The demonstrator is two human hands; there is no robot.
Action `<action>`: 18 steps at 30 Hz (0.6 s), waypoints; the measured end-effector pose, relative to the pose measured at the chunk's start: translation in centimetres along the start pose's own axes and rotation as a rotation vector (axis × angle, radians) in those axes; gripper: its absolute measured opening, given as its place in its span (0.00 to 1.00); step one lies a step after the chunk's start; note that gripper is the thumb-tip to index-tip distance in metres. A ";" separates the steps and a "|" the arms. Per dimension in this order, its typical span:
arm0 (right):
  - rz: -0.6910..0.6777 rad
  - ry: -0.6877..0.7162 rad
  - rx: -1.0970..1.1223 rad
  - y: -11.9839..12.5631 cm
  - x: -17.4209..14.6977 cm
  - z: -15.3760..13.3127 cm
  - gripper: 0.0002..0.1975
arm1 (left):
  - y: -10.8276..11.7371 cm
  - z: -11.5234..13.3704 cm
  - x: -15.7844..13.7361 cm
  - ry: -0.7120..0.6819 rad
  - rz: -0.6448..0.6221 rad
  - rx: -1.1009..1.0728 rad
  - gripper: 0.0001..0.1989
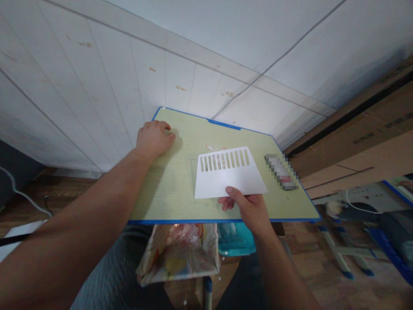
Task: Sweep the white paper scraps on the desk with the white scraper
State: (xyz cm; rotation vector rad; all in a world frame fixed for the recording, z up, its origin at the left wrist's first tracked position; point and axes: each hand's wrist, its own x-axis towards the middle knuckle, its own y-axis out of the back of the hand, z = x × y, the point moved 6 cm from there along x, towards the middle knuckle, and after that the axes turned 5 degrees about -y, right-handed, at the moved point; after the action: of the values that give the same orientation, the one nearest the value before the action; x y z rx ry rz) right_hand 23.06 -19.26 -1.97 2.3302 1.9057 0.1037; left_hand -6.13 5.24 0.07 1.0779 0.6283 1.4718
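Note:
My right hand [247, 206] grips a stiff white slotted card [226, 183] by its near edge, thumb on top and fingers beneath. A row of long rounded cut-outs runs along the card's far side. It is held over a pale yellow-green tabletop [174, 189] with a blue rim. Small pinkish-white bits [211, 147] lie just beyond the card, and some show through its slots. At the table's far left edge rests my left hand [155, 137], back up, with fingers curled inward. Whatever those fingers may hold is hidden.
A pixelated flat object [280, 172] lies at the table's right side. Below the front edge are a cloth-lined bin [180, 262] with pinkish-white contents and a turquoise tub [238, 247]. White panelled wall [112, 86] stands behind; cardboard boxes [355, 133] are stacked on the right.

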 end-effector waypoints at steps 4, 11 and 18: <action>-0.006 -0.041 0.024 -0.7 -0.6 0.1 0.17 | 0.0 -0.1 0.0 -0.006 -0.004 0.000 0.25; -0.007 -0.020 0.009 -0.3 -0.8 -1.0 0.18 | 0.0 0.0 0.0 -0.006 -0.014 0.001 0.25; -0.047 -0.031 -0.022 0.4 -1.1 -1.2 0.17 | 0.1 0.1 -0.1 0.001 -0.022 -0.004 0.27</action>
State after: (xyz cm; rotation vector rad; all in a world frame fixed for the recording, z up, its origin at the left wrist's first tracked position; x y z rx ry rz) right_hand 23.11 -20.35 -0.69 2.2576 1.9332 0.0834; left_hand -6.07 5.12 0.23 1.0640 0.6361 1.4541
